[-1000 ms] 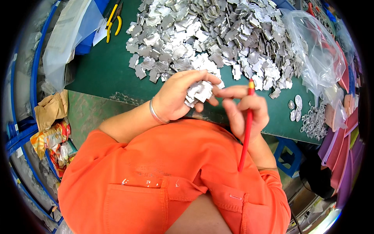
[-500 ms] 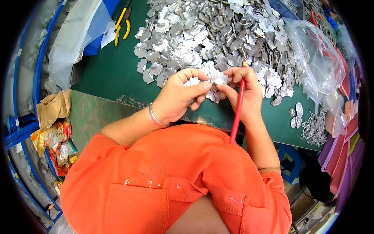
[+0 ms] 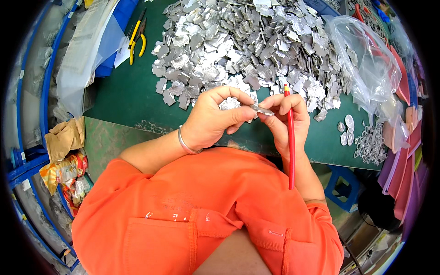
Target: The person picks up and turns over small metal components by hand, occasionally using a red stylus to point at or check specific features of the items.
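Note:
Above the near edge of the green table (image 3: 130, 98), a small flat silvery metal piece (image 3: 262, 110) is held nearly edge-on. My left hand (image 3: 213, 112) pinches one end between thumb and forefinger, closed. The thumb and fingers of my right hand (image 3: 286, 121) close on the other end. That same hand also carries a slim red stick-shaped tool (image 3: 291, 142) with a yellow band near its upper end. Just beyond my fingers spreads a big heap of similar metal pieces (image 3: 247, 41). Another silvery piece (image 3: 229, 103) shows beside my left fingers, partly hidden.
Yellow-handled pliers (image 3: 141, 43) lie at the far left. A clear plastic bag (image 3: 366, 59) rests right of the heap, with oval metal parts (image 3: 349, 123) and small metal loops (image 3: 370, 145) nearer. Blue shelving (image 3: 25, 162) stands left; a blue stool (image 3: 343, 188) is under the table.
The metal piece has turned from showing its flat face to nearly edge-on. My right hand has lowered slightly, and the red tool now stands more upright.

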A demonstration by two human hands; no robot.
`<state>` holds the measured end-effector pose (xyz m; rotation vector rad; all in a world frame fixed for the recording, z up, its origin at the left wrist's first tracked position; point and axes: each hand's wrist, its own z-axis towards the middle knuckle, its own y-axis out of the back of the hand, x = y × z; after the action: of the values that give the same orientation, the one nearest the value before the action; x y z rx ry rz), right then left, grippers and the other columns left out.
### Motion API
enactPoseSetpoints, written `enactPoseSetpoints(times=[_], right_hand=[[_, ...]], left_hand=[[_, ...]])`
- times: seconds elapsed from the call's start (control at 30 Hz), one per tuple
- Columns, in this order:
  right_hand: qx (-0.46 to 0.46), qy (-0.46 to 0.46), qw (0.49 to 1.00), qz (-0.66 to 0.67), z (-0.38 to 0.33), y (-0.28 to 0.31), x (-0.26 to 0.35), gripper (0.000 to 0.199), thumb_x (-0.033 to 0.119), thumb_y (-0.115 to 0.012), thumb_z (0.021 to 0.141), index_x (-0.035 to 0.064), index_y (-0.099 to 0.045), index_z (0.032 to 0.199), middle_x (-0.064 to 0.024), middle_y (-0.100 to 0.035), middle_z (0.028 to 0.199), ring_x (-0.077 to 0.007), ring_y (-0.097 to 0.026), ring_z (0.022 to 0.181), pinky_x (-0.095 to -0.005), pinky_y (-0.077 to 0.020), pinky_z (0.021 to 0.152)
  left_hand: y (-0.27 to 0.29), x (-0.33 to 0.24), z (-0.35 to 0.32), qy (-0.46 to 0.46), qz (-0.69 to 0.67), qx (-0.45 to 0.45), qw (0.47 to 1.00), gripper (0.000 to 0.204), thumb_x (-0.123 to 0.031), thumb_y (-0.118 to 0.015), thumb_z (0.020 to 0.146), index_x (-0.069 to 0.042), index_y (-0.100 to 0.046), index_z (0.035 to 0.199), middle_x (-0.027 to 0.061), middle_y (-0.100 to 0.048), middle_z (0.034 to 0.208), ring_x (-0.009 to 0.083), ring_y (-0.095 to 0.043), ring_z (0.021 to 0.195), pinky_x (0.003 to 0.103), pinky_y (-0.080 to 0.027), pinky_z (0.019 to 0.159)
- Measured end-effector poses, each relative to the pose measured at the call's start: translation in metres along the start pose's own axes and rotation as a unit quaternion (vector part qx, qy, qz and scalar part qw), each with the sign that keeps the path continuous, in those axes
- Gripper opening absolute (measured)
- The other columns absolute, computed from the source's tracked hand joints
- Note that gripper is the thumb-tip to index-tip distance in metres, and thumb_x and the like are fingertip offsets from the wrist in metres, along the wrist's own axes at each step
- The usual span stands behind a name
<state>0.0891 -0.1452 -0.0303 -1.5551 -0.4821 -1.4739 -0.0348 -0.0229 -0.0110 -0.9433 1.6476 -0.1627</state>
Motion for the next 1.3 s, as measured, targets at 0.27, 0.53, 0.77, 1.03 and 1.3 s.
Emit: enactPoseSetpoints(times=[0.27,0.53,0.77,1.03,1.3], right_hand=[[-0.087,0.024,0.995,-0.037,-0.001,0.001,0.000,0.024,-0.013,-0.050,0.080,0.0064,-0.037,0.085,-0.0153,-0.058,0.098,-0.0136,-0.057,0.081,-0.0241,-0.0487,0.069],[-0.072,0.109,0.990,-0.060,-0.015,0.007,0.001,0.034,-0.013,-0.064,0.071,0.0060,-0.038,0.081,-0.0149,-0.059,0.092,-0.0149,-0.056,0.075,-0.0268,-0.0469,0.065],[-0.024,0.264,0.934,-0.239,-0.008,0.006,0.007,0.039,-0.011,-0.070,0.066,0.0069,-0.037,0.078,-0.0155,-0.061,0.080,-0.0196,-0.058,0.070,-0.0269,-0.0471,0.061],[0.000,0.285,0.924,-0.254,-0.005,0.004,0.009,0.038,-0.011,-0.071,0.064,0.0072,-0.039,0.073,-0.0140,-0.062,0.079,-0.0217,-0.058,0.067,-0.0294,-0.0466,0.059],[0.013,0.211,0.956,-0.201,-0.008,0.005,0.002,0.035,-0.013,-0.065,0.068,0.0071,-0.039,0.080,-0.0167,-0.061,0.088,-0.0212,-0.058,0.073,-0.0298,-0.0476,0.065]], left_hand=[[-0.005,-0.002,0.000,-0.006,0.058,-0.031,0.998,0.016,-0.003,-0.065,0.078,0.001,-0.060,0.092,0.0052,-0.059,0.074,0.0055,-0.049,0.056,0.018,-0.038,0.047],[-0.006,0.004,0.001,-0.023,0.118,-0.059,0.991,0.016,-0.004,-0.066,0.078,0.000,-0.060,0.092,0.0019,-0.059,0.073,0.0041,-0.049,0.057,0.017,-0.038,0.047],[-0.003,0.009,0.002,0.000,0.088,-0.031,0.996,0.013,-0.004,-0.062,0.082,0.001,-0.058,0.094,0.0049,-0.059,0.078,0.0063,-0.049,0.058,0.018,-0.036,0.046],[-0.007,0.005,0.002,0.037,0.007,-0.030,0.999,0.016,-0.013,-0.057,0.087,0.001,-0.058,0.095,0.0056,-0.058,0.075,0.0090,-0.050,0.056,0.020,-0.039,0.045],[0.002,0.004,0.004,0.051,-0.058,-0.039,0.996,0.014,-0.008,-0.059,0.084,-0.002,-0.056,0.097,0.0060,-0.059,0.078,0.0086,-0.054,0.062,0.019,-0.040,0.047]])
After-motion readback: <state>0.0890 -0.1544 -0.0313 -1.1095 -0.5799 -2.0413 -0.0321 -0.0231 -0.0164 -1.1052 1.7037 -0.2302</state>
